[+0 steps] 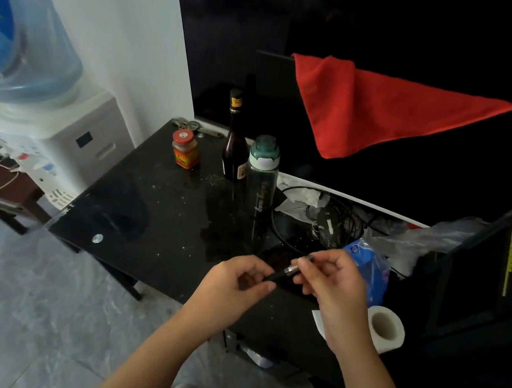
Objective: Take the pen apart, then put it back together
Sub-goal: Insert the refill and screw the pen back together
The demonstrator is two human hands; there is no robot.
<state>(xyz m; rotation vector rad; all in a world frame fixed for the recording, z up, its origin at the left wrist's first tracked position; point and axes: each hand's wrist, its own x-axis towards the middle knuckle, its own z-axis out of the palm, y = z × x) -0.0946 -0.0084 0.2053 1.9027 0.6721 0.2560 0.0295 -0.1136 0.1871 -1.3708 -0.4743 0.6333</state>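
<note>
The pen (287, 272) is held in the air just above the near edge of the counter (152, 207), slanting up from lower left to upper right between the two hands. Its dark barrel is closed in the grip of the left hand (233, 286), with thumb and fingers wrapped round the lower end. The upper end, past a silver ring at the joint, is pinched by the fingertips of the right hand (332, 283), so both grips are shut on the same pen.

Whether the two parts are being unscrewed or screwed back cannot be told from this view, and the joint itself is too small to read. The step appears to be a twist at the silver ring. It would be done well if the barrel were kept steady in the left grip while only the upper part is turned by the right fingertips, with both halves held in one straight line so the thread is not crossed. The work is best kept over the counter, since a small spring or refill could drop to the floor beyond the near edge. The water bottle (261, 178) and the paper roll (385, 328) stand well apart from the hands.
</note>
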